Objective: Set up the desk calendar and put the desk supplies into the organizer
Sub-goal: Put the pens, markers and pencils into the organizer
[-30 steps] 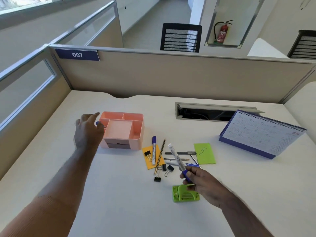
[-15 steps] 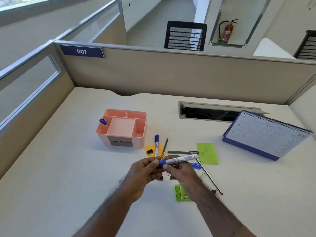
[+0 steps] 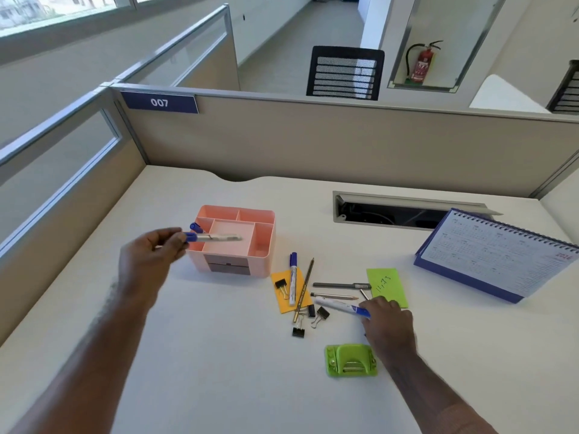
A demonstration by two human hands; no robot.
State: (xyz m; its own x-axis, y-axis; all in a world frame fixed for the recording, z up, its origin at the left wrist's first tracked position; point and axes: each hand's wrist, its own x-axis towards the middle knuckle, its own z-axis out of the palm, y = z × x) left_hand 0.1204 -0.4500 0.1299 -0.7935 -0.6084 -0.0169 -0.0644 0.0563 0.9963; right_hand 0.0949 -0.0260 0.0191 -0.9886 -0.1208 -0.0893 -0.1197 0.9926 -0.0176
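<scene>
Head view: left hand (image 3: 150,261) pinching blue-capped marker (image 3: 213,237) over pink organizer (image 3: 250,261), poised for dropping beside the pen already inside; right hand (image 3: 387,324) gripping another marker (image 3: 340,306) among table (image 3: 219,355) supplies; calendar (image 3: 498,258) standing right.

Partition sign (image 3: 159,102): "007" is printed in white on a dark blue plate, fixed at the left end of the far partition's top edge.
Green sticky note (image 3: 387,287): handwritten digits are seen, seemingly "11:75"; the reading is uncertain.
Desk calendar (image 3: 498,255): a red year beginning "201" is printed at the right edge; the last digit and the month grids cannot be read.
Marker barrels: print is visible but too small to read.
</scene>
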